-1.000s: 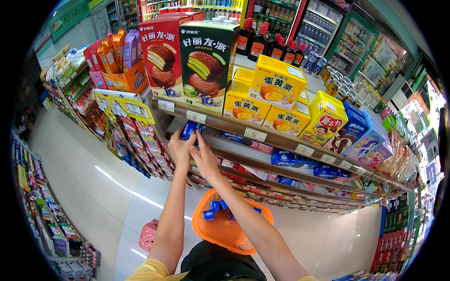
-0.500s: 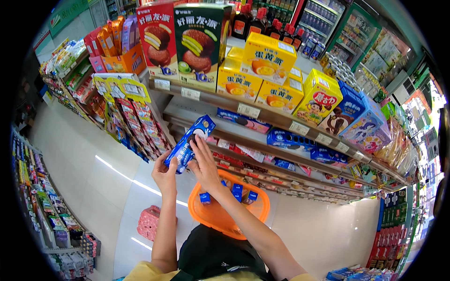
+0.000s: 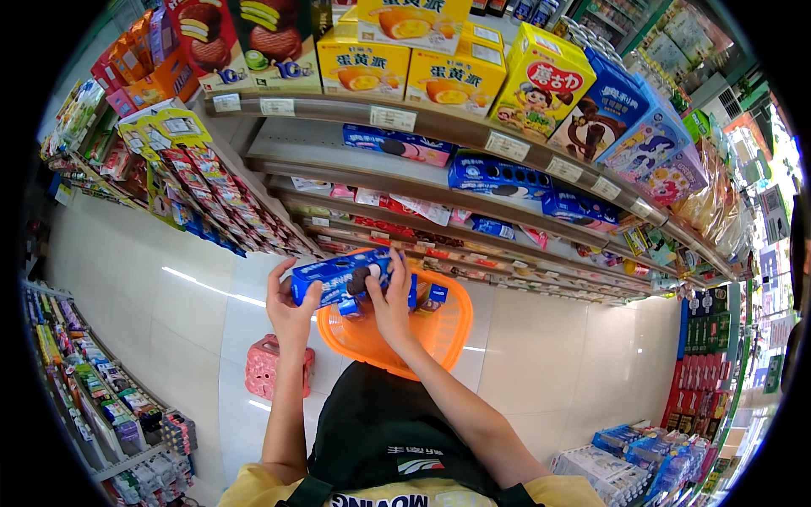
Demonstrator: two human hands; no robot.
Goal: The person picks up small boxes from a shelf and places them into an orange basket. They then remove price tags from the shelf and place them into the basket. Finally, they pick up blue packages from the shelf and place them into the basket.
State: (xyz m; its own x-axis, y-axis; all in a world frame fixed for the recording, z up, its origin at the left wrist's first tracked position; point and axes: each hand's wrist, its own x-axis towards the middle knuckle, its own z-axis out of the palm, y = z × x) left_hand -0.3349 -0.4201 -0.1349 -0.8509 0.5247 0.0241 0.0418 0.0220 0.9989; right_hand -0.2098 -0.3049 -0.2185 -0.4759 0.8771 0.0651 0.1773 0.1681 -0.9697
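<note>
Between my two hands I hold a long blue box of sandwich cookies [image 3: 334, 281], lying nearly level with its pictured side toward me. My left hand [image 3: 291, 306] grips its left end, thumb on the front. My right hand [image 3: 391, 296] is closed around the right end, fingers over the cookie picture. Just below and behind the box is an orange basket [image 3: 460, 325], its far left part hidden by the box and my hands. Several small blue packs [image 3: 437, 295] stand inside the basket.
Ahead is a curved shelf unit [image 3: 372, 118] with yellow pie boxes [image 3: 363, 66] on top and blue cookie boxes [image 3: 498, 176] on a lower tier. A pink stool [image 3: 263, 367] stands left of the basket. Stacked packs [image 3: 625, 465] lie at the lower right.
The cookie box has come down and closer to level, from in front of the shelf to over the basket's far edge. Both hands moved with it; the view has tilted lower.
</note>
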